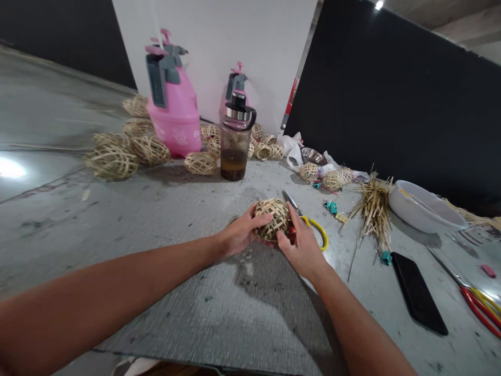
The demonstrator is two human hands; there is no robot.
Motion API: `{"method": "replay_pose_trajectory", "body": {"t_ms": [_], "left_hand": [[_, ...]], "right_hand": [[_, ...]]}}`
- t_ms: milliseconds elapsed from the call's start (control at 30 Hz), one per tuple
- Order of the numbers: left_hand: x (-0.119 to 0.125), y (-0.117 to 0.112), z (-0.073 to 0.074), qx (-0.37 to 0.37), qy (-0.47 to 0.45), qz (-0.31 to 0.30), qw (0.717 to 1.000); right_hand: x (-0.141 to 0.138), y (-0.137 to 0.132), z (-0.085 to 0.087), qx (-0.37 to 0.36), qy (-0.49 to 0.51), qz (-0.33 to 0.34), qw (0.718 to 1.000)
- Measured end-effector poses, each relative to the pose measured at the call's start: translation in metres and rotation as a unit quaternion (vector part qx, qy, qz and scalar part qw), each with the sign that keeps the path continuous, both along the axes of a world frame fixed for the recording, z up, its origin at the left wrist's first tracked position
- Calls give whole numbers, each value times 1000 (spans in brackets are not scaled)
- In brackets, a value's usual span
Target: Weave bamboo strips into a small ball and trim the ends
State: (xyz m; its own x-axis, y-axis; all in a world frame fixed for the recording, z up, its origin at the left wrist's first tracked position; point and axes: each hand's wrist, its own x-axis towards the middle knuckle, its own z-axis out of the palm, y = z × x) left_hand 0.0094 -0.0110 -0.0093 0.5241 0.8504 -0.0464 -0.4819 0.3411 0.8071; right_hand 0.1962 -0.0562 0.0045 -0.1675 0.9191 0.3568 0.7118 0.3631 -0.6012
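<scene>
One woven ball (pixel 272 215) of pale strips is held between my left grip (pixel 247 228) and my right grip (pixel 302 245), over the middle of the grey counter (pixel 156 324). My left grip is closed on its left side, thumb laid across the weave; my right grip clasps the other side, thumb at the lower edge. I cannot tell whether the ball touches the counter. Just beyond my right grip lie scissors (pixel 320 232) with a yellow handle, partly hidden by my fingers. Farther back, a bottle (pixel 234 156) of brown liquid stands near a pink sprayer (pixel 178 117). To my right are a bundle of dry strips (pixel 373 206), a white bowl (pixel 422 214) and a black phone (pixel 418 293).
</scene>
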Motion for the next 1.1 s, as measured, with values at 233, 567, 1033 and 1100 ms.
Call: {"method": "replay_pose_trajectory", "body": {"t_ms": [233,567,1033,1100], "left_hand": [[3,2,-5,6,4,35,999],[1,1,-5,14,13,28,999],[-1,5,-4,2,-24,-6,1000],[0,6,-4,3,-22,-9,1000]], "right_hand": [[-8,-1,-6,52,-63,-28,996],[-8,-1,-4,75,-60,-27,995],[-3,0,-3,27,-3,7,1000],[-4,-1,-2,21,-2,5,1000]]}}
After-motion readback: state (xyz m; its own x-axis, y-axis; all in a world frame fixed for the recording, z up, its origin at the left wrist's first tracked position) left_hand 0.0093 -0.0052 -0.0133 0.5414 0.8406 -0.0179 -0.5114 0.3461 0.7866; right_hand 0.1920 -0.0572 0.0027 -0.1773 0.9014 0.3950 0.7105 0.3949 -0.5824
